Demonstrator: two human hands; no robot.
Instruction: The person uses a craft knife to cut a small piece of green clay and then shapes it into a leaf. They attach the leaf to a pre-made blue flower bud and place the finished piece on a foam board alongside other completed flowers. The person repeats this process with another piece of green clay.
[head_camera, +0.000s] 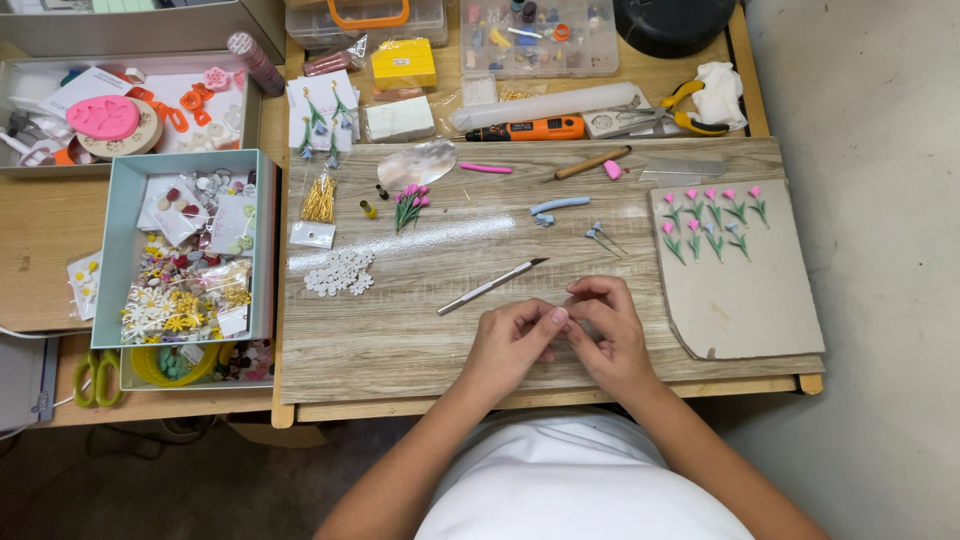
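Two hands are brought together low on the wood-grain board (420, 330), fingertips touching. Left hand (512, 340) is pinched narrow, thumb and forefinger closed toward the right hand (606, 330), whose fingers are curled in. Something very small seems to be pinched between them; what it is cannot be told, too small and hidden by the fingers.

Just above the left hand, a craft knife (492, 286) is laid flat on the board, blade pointed up-right, not touched. Up and right of it, a pair of thin pins (600, 236) and a pale blue clay roll (559, 206) are seen, apart from the hands.

Right of the hands, a grey slab (745, 300) is set on the board with two rows of small pink tulip pieces (712, 222) laid near its top edge. One more tulip bunch (409, 205) is placed upper-middle on the board, beside a shiny shell-like dish (417, 163). A cluster of white flower pieces (339, 272) is laid at the board's left side.

Left of the board, a pale teal box (122, 210) full of small flower parts is kept on the tabletop (40, 230). Along the back edge, an orange rotary tool (525, 129), a clear roller (548, 105) and yellow-handled pliers (690, 108) are lined up.
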